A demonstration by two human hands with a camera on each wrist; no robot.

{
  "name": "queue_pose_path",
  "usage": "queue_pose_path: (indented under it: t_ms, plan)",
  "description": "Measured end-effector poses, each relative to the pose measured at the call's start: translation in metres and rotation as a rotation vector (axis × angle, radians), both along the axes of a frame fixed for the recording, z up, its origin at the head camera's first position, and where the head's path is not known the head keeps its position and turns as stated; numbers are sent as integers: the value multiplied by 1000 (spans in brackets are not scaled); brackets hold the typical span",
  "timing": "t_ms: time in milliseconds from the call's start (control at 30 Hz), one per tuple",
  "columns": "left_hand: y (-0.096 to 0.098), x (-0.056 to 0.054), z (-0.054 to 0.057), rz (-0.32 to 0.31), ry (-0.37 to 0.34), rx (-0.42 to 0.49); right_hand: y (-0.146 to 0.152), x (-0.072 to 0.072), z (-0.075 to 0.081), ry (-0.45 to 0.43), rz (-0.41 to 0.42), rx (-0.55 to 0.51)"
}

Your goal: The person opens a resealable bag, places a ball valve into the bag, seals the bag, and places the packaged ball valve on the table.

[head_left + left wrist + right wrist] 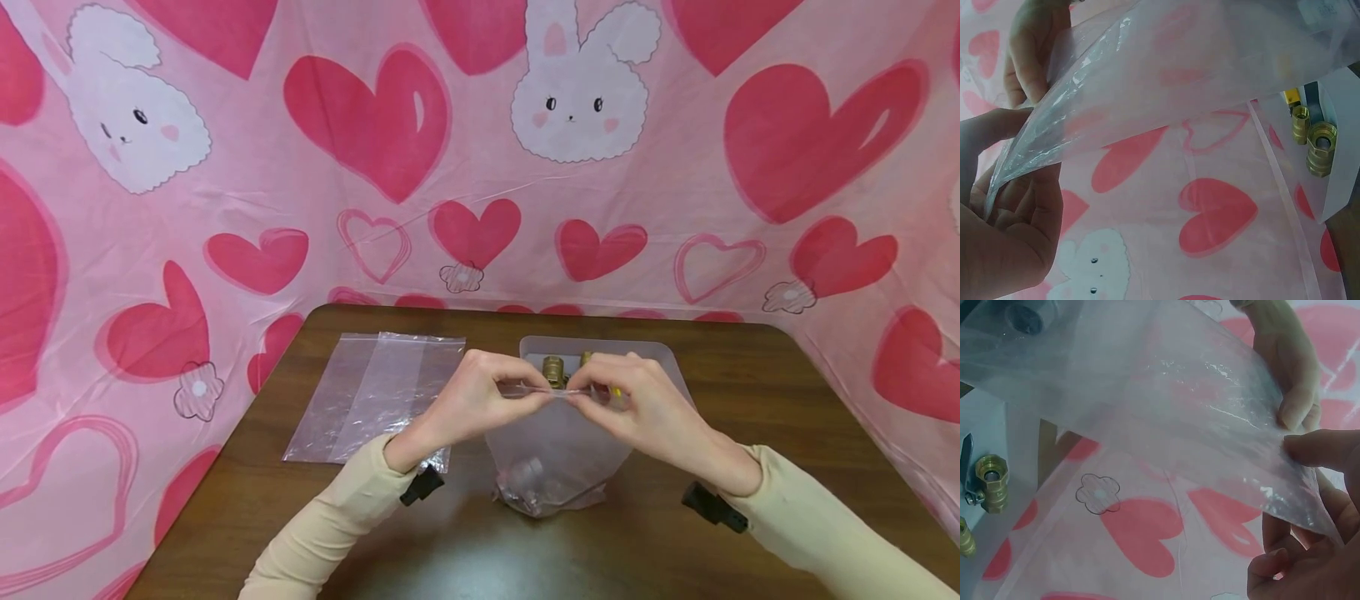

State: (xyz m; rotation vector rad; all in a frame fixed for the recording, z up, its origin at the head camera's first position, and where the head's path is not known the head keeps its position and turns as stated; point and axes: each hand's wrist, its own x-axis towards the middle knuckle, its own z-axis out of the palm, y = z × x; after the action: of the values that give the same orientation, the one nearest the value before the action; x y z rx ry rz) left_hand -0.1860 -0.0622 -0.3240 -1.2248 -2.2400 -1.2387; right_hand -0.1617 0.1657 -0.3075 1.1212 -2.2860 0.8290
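Observation:
Both hands hold up a clear plastic bag (pixel 558 442) by its top edge, above the table in front of me. My left hand (pixel 487 400) pinches that edge between thumb and fingers. Close beside it, my right hand (pixel 645 404) pinches the same edge, the fingertips of the two hands nearly meeting. The bag hangs down, its bottom bunched around a roundish object (pixel 531 477) blurred by the plastic. In the right wrist view this object (pixel 1025 319) shows a dark round opening. The plastic sheet slants across both wrist views.
Behind the bag stands a whitish bin (pixel 663 354) holding brass valves (pixel 553 371), some with a lever or yellow part. Flat clear zip bags (pixel 360 408) lie overlapping on the brown table (pixel 757 400) at left. A pink heart-and-rabbit cloth (pixel 510 183) hangs around the table.

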Motion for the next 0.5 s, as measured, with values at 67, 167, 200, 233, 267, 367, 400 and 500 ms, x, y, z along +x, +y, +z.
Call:
queue_pose_path:
  t_ms: [67,167,200,233,267,367,400,500]
  plan:
    - [0,0,0,4,-1,-1,0,0,0,8,-1,0]
    - [0,1,0,4,-7,-7,0,0,-1,14,7,4]
    - [0,1,0,4,-6,-7,1,0,0,15,7,7]
    - [0,1,0,3,-3,-6,1,0,0,18,7,7]
    - [0,2,0,4,0,-2,2,0,0,21,3,8]
    - [-2,1,0,20,3,15,6,-1,1,29,-18,13]
    - [-2,1,-1,27,-1,19,8,-2,1,28,-26,16]
    - [-6,-1,-2,40,-28,20,14,-3,1,16,-38,27]
